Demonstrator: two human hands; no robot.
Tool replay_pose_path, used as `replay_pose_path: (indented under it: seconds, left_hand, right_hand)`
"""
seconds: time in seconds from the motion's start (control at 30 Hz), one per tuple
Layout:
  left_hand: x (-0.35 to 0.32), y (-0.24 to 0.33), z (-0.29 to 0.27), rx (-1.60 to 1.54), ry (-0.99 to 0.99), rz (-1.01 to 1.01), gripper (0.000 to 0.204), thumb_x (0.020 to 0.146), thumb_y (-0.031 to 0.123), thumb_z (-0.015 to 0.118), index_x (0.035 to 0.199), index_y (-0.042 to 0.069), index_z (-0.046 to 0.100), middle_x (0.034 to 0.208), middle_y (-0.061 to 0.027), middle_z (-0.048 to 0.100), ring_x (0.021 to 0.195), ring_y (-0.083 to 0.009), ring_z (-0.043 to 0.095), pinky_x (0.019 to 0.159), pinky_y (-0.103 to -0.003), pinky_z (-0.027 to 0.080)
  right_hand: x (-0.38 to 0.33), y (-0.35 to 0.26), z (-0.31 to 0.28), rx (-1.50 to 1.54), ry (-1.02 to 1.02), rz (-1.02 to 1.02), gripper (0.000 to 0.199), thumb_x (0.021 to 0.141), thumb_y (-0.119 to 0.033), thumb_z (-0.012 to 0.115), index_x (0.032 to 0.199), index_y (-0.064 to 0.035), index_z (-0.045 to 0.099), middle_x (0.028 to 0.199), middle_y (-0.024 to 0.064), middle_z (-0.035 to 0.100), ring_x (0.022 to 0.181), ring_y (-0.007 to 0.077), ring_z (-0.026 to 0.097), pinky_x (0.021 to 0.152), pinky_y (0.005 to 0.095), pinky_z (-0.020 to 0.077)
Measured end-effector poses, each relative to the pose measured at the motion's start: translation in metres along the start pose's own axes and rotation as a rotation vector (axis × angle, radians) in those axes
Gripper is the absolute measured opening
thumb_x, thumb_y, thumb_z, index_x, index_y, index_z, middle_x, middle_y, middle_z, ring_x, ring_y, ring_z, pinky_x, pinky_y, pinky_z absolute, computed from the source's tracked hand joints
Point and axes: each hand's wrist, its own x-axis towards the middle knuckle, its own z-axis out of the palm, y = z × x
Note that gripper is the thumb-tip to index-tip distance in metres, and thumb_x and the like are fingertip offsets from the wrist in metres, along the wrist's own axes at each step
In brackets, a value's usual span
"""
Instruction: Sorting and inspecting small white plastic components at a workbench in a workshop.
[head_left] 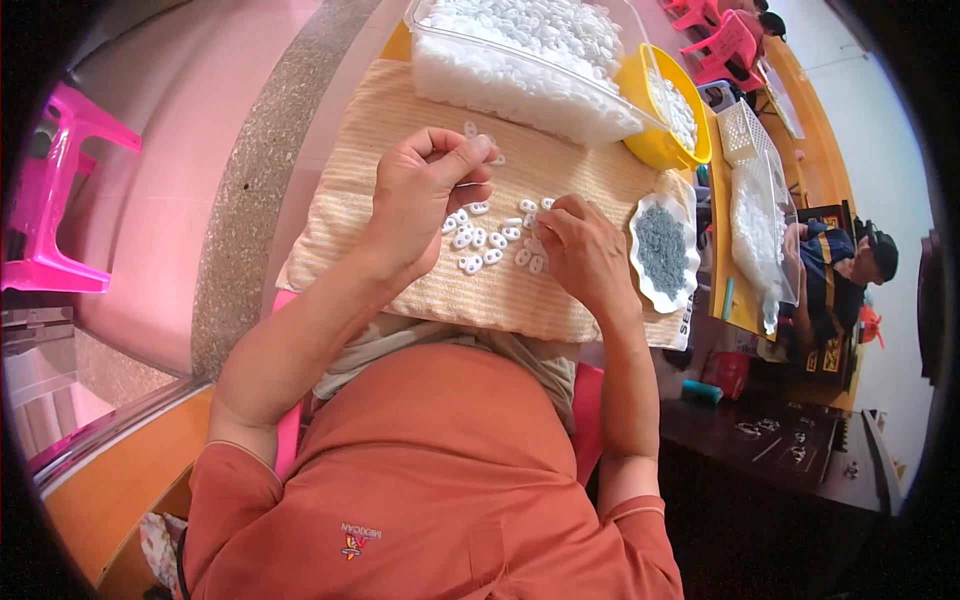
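Note:
My left hand (pixel 425 195) is raised over the cloth, thumb and forefinger pinched on a small white oval plastic piece (pixel 499 159) that shows only in part past the fingertips. Another such piece (pixel 470 130) appears just beyond the knuckles. Lower down, my right hand (pixel 585 250) bends over the cloth with its fingertips drawn together; what they grip, if anything, is hidden. Between the hands several loose white two-hole pieces (pixel 479 238) lie scattered on the striped beige cloth (pixel 400 110). Right of my right hand sits a white scalloped dish (pixel 641 272) of small grey bits (pixel 661 248).
A clear plastic bin (pixel 520 85) heaped with white pieces stands at the far edge, beside a yellow basin (pixel 665 150) with more. Farther right are a white basket (pixel 742 135) and a seated person (pixel 835 270). A pink stool (pixel 70 200) stands left.

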Motion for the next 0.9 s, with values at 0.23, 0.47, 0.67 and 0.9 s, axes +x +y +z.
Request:
replay_pose_path:
  seconds: [0.23, 0.47, 0.67, 0.9]
  left_hand:
    - [0.000, -0.002, -0.004, 0.020, -0.006, -0.030, 0.008, 0.089, 0.012, 0.067, 0.086, 0.009, 0.060, 0.090, -0.0063, 0.068, 0.072, -0.0085, 0.062, 0.066, -0.023, 0.054]
    - [0.002, -0.006, -0.003, 0.070, -0.047, -0.065, 0.012, 0.088, 0.013, 0.069, 0.089, 0.006, 0.060, 0.085, -0.0055, 0.066, 0.070, -0.0097, 0.062, 0.066, -0.023, 0.054]
    - [-0.005, -0.010, 0.004, 0.021, -0.117, -0.178, 0.013, 0.093, 0.017, 0.061, 0.096, 0.004, 0.059, 0.091, -0.0060, 0.065, 0.078, -0.0121, 0.063, 0.075, -0.027, 0.055]
    - [-0.005, -0.007, -0.002, -0.319, -0.001, -0.343, 0.017, 0.097, 0.020, 0.055, 0.099, 0.003, 0.057, 0.091, -0.0074, 0.061, 0.083, -0.0170, 0.062, 0.078, -0.031, 0.054]
  right_hand:
    - [0.007, -0.008, -0.001, -0.016, -0.098, 0.074, 0.014, 0.084, -0.021, 0.062, 0.089, -0.0102, 0.068, 0.097, 0.0072, 0.063, 0.096, 0.0287, 0.061, 0.082, 0.0402, 0.0497]
    - [0.010, -0.006, 0.000, -0.029, -0.064, 0.038, 0.012, 0.083, -0.019, 0.064, 0.085, -0.0086, 0.069, 0.091, 0.0083, 0.063, 0.091, 0.0286, 0.061, 0.079, 0.0403, 0.0503]
    - [0.022, -0.030, -0.011, 0.340, 0.371, -0.052, 0.009, 0.078, -0.013, 0.072, 0.086, -0.0113, 0.071, 0.081, 0.0059, 0.063, 0.078, 0.0255, 0.062, 0.066, 0.0368, 0.0504]
    - [0.043, -0.042, -0.019, 0.410, 0.317, -0.189, 0.017, 0.074, -0.013, 0.077, 0.091, -0.0116, 0.072, 0.090, 0.0078, 0.065, 0.082, 0.0272, 0.065, 0.069, 0.0370, 0.0525]
